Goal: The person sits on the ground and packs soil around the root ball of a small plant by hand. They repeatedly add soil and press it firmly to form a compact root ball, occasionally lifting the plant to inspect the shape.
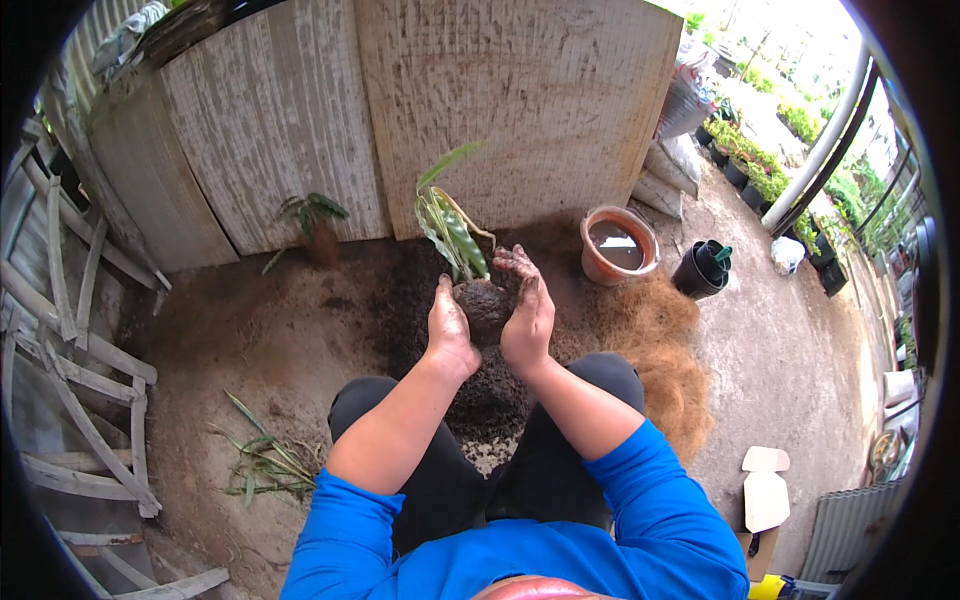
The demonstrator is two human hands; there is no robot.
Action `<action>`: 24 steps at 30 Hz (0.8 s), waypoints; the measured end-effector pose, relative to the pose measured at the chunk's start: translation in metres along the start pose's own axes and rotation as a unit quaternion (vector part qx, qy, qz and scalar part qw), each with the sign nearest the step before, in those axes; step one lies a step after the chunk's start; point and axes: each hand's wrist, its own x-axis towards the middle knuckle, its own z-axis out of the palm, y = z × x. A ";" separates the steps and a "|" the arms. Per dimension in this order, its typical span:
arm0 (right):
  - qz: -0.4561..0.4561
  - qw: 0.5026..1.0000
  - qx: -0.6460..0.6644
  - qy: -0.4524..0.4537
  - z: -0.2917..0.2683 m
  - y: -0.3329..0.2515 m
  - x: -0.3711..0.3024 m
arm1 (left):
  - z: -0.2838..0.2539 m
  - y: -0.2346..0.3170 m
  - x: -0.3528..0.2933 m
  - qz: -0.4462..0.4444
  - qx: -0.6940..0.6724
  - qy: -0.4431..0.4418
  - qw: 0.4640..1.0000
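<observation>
A round ball of dark soil is cupped between my two hands, above the dark soil heap between my knees. From its top rises a leafy plant with long green leaves, some of them pale or yellowed, leaning up and left. My left hand holds the ball's left side, thumb pointing up. Against its right side lies my right hand, its soil-smeared fingers bent above the ball. The ball's underside is hard to make out. Loose dark potting soil lies beneath.
Beyond to the right stands a terracotta-coloured pot of murky water, beside black plastic pots. Brown fibre lies right of my knee. A small plant with a brown root ball leans on the boards. Cut leaves lie left, near a wooden frame.
</observation>
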 end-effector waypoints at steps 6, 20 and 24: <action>-0.071 0.984 -0.149 -0.070 -0.003 -0.009 -0.005 | -0.004 0.001 0.004 0.053 -0.008 -0.013 0.998; -0.134 0.975 -0.174 -0.045 0.000 -0.010 -0.005 | -0.003 -0.008 -0.003 0.108 0.029 0.005 0.994; -0.141 0.976 -0.161 -0.045 0.001 -0.013 -0.003 | -0.007 -0.010 -0.004 0.136 0.041 -0.008 0.990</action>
